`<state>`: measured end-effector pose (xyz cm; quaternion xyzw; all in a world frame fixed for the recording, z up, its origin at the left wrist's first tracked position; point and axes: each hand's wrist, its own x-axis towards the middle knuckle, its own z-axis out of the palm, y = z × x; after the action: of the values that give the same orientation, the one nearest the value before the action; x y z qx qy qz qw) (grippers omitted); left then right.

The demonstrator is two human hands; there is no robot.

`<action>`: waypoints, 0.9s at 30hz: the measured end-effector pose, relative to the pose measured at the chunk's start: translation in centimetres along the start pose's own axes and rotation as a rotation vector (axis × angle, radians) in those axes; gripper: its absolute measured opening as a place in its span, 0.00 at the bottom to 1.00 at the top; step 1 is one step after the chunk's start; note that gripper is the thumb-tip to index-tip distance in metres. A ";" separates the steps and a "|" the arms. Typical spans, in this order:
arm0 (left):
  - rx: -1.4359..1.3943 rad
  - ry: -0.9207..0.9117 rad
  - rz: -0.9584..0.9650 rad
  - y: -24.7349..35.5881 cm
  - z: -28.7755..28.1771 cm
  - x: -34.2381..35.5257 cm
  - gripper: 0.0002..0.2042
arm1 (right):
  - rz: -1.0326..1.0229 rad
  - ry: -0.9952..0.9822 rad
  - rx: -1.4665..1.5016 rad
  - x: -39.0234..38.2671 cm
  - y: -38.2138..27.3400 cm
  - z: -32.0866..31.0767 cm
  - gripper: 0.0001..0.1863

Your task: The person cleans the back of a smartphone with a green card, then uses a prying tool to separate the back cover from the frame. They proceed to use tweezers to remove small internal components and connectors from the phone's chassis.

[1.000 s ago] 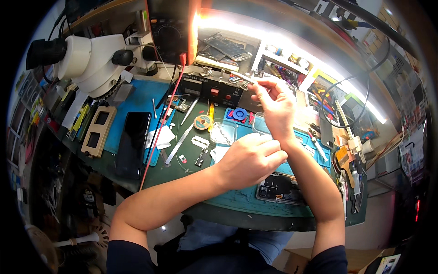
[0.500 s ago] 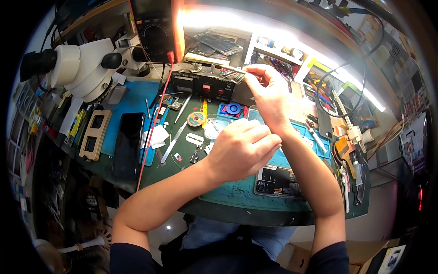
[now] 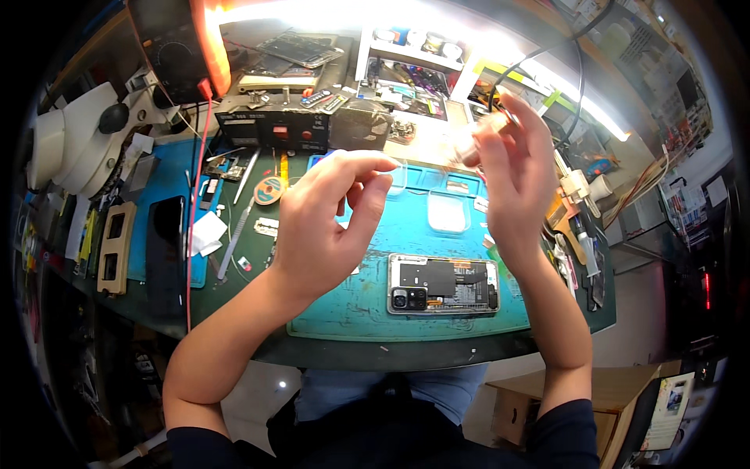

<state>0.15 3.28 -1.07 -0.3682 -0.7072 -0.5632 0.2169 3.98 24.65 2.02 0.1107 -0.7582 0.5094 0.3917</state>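
On my tabletop [image 3: 422, 356] the opened smartphone [image 3: 445, 277] lies on a work mat [image 3: 355, 309] before me, 2 plastic boxes [image 3: 448, 211] behind it, the microscope [image 3: 86, 121] far left.

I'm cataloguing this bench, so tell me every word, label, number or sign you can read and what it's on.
I don't copy out print, but it stands here:
Black box with red controls: pale print on its front.
Black multimeter: dial markings, too small to read.
Round spool: label, too small to read.
Pale card, lower right: too small.
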 end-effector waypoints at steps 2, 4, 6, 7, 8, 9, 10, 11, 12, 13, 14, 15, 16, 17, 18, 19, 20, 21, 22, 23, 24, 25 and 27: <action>-0.034 -0.245 -0.141 0.0 0.2 -0.3 0.07 | -0.168 -0.153 -0.107 -2.2 -1.0 -3.2 0.19; -0.107 -0.487 -0.303 0.0 0.7 -0.9 0.09 | -0.181 -0.204 -0.155 -4.8 -1.5 -4.2 0.21; -0.116 -0.570 -0.143 -0.9 1.7 -2.0 0.09 | -0.220 -0.266 -0.167 -5.8 -1.5 -4.1 0.22; -0.102 -0.638 -0.082 -1.0 1.9 -2.1 0.09 | -0.269 -0.325 -0.202 -6.0 -1.4 -4.2 0.23; -0.097 -0.680 -0.124 -0.8 2.0 -2.4 0.09 | -0.315 -0.324 -0.212 -5.8 -1.3 -3.9 0.24; -0.089 -0.685 -0.113 -0.8 2.2 -2.5 0.09 | -0.309 -0.331 -0.210 -5.7 -1.1 -3.7 0.24; -0.081 -0.690 -0.101 -0.8 2.3 -2.6 0.09 | -0.304 -0.338 -0.209 -5.6 -0.8 -3.7 0.24; -0.073 -0.696 -0.090 -0.8 2.4 -2.6 0.09 | -0.299 -0.345 -0.206 -5.7 -0.6 -3.6 0.24; -0.077 -0.687 -0.073 -0.8 2.4 -2.6 0.09 | -0.283 -0.347 -0.198 -5.8 -0.5 -3.6 0.25; -0.080 -0.689 -0.066 -0.9 2.5 -2.5 0.09 | -0.280 -0.344 -0.197 -5.8 -0.5 -3.6 0.25; -0.082 -0.690 -0.059 -0.9 2.6 -2.5 0.09 | -0.278 -0.341 -0.197 -5.8 -0.4 -3.6 0.24; -0.083 -0.687 -0.054 -1.0 2.7 -2.5 0.08 | -0.277 -0.342 -0.194 -5.8 -0.3 -3.6 0.24; -0.084 -0.689 -0.056 -1.0 2.8 -2.6 0.08 | -0.273 -0.346 -0.197 -5.8 -0.2 -3.7 0.24; -0.085 -0.691 -0.058 -1.0 2.8 -2.6 0.08 | -0.269 -0.349 -0.201 -5.9 -0.1 -3.7 0.24; -0.084 -0.692 -0.059 -1.0 2.8 -2.6 0.08 | -0.267 -0.353 -0.204 -5.9 -0.1 -3.7 0.24; -0.084 -0.696 -0.063 -1.0 2.8 -2.6 0.08 | -0.264 -0.355 -0.208 -5.9 -0.1 -3.6 0.24; -0.083 -0.701 -0.067 -1.0 2.8 -2.6 0.08 | -0.261 -0.357 -0.212 -5.9 -0.1 -3.6 0.24; -0.084 -0.705 -0.071 -1.0 2.8 -2.6 0.08 | -0.258 -0.360 -0.218 -5.9 -0.1 -3.6 0.24; -0.082 -0.707 -0.069 -1.1 2.8 -2.6 0.08 | -0.258 -0.359 -0.215 -5.9 0.0 -3.6 0.24; -0.080 -0.709 -0.067 -1.2 2.8 -2.7 0.08 | -0.257 -0.359 -0.212 -6.0 0.0 -3.6 0.25; -0.079 -0.710 -0.063 -1.3 2.8 -2.7 0.08 | -0.258 -0.358 -0.212 -5.9 0.0 -3.6 0.25; -0.082 -0.711 -0.060 -1.3 2.8 -2.7 0.08 | -0.259 -0.355 -0.219 -5.9 0.0 -3.7 0.25; -0.086 -0.713 -0.056 -1.4 2.9 -2.7 0.07 | -0.259 -0.348 -0.229 -6.0 0.1 -3.7 0.25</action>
<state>1.14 5.14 -4.71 -0.5308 -0.7239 -0.4344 -0.0749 9.75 26.43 -1.65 0.2480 -0.8466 0.3388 0.3271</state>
